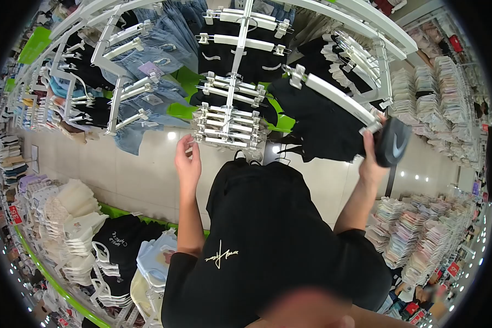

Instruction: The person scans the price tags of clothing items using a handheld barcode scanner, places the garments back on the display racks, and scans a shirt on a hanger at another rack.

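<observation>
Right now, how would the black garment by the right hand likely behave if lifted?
The black garment would probably fold and sway, since its cloth hangs with an uneven lower edge. Its top edge may stay fairly straight, because the white hanger looks like a rigid bar. It may be light, as the right hand alone seems to support it.

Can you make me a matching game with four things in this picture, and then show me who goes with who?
1. left hand
2. right hand
3. denim clothes
4. gold writing

A. on the front of the black shirt
B. at the end of a white hanger, by a dark gadget
C. holding nothing
D. light blue

Pairs: 1-C, 2-B, 3-D, 4-A
</observation>
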Demonstrator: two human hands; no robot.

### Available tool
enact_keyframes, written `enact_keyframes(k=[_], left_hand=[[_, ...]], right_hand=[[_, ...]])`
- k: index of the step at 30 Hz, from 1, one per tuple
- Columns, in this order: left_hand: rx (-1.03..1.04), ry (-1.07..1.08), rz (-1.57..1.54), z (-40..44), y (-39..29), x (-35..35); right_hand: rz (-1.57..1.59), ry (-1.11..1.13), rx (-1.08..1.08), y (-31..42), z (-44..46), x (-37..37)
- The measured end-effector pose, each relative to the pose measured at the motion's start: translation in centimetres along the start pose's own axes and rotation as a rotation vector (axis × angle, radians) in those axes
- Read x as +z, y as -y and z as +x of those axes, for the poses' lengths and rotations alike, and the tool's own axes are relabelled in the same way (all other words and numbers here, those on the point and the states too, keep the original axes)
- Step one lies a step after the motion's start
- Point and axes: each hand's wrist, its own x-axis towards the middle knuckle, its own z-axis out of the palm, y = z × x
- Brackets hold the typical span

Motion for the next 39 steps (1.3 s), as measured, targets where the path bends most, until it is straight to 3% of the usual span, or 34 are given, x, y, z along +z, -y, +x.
enact_keyframes(k=[5, 10, 13, 14, 19, 23, 24, 28, 33, 39], left_hand=[[0.258, -0.06, 0.057, 3.4, 0.1, 1.2], [0.615, -0.062, 0.335, 7.8, -3.7, 3.0], [0.58, 0.11, 0.243, 10.5, -4.0, 5.2], [0.554, 0.174, 0.226, 11.2, -3.9, 6.0], [0.352, 0.508, 0.318, 14.1, -4.2, 8.3], [0.41, 0.623, 0.383, 15.6, -5.0, 8.5], [0.342, 0.669, 0.389, 15.9, -5.1, 8.7], [0.401, 0.658, 0.524, 16.0, -4.7, 8.5], [0.631, 0.546, 0.538, 15.6, -3.9, 7.8], [0.72, 0.618, 0.689, 16.1, -4.2, 7.0]], right_hand=[[-0.164, 0.218, -0.076, 1.3, -0.8, -4.8], [-0.223, 0.219, 0.015, -0.6, -4.6, -0.3], [-0.35, 0.317, 0.121, -0.9, -5.5, 3.6], [-0.403, 0.325, 0.053, -2.2, -6.0, 4.4], [-0.3, 0.356, 0.036, -6.5, -7.6, 8.7], [-0.264, 0.319, 0.045, -9.7, -7.9, 11.0], [-0.227, 0.312, 0.044, -10.1, -7.7, 11.7], [-0.138, 0.356, 0.041, -11.6, -7.2, 13.6], [-0.061, 0.406, 0.077, -14.5, -7.7, 16.4], [-0.262, 0.559, 0.014, -16.6, -8.4, 17.5]])
